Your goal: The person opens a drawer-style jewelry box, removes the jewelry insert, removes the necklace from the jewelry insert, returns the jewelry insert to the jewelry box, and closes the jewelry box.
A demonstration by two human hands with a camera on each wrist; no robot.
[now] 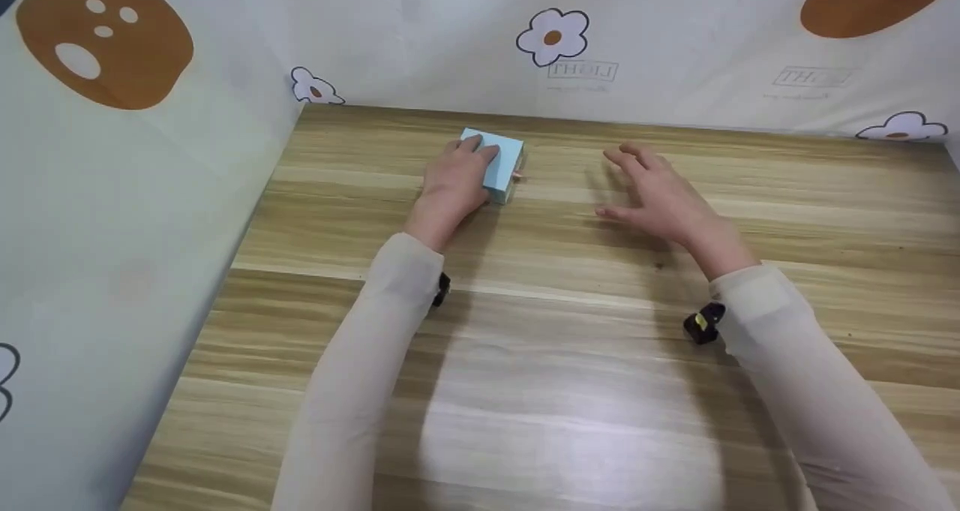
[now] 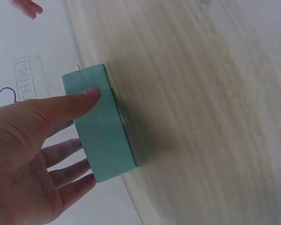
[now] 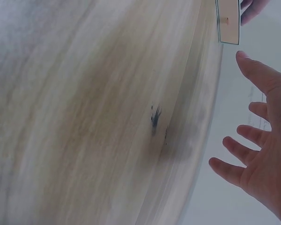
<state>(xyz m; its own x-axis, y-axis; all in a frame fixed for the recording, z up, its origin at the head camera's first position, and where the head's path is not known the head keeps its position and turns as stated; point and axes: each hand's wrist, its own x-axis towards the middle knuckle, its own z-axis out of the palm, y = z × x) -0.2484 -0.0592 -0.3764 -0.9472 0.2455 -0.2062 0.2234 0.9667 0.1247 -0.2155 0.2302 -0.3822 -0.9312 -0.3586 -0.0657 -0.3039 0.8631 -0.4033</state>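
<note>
A small light-blue box (image 1: 504, 158) rests on the wooden table near its back edge. My left hand (image 1: 456, 177) holds it from the left, with fingers over the top. In the left wrist view the thumb presses the near side of the box (image 2: 100, 126), while the other fingers reach behind it. The right end of the box (image 3: 229, 28) shows a pale pinkish panel framed in blue, with a small tab sticking out. My right hand (image 1: 664, 196) hovers to the right of the box, apart from it, fingers spread and holding nothing.
A pale wall covering (image 1: 435, 46) with flower and orange fruit prints rises behind the table (image 1: 570, 331) and along its left side. Dark wrist devices (image 1: 703, 325) sit at both sleeve cuffs. A dark mark (image 3: 156, 117) lies on the wood below the right hand.
</note>
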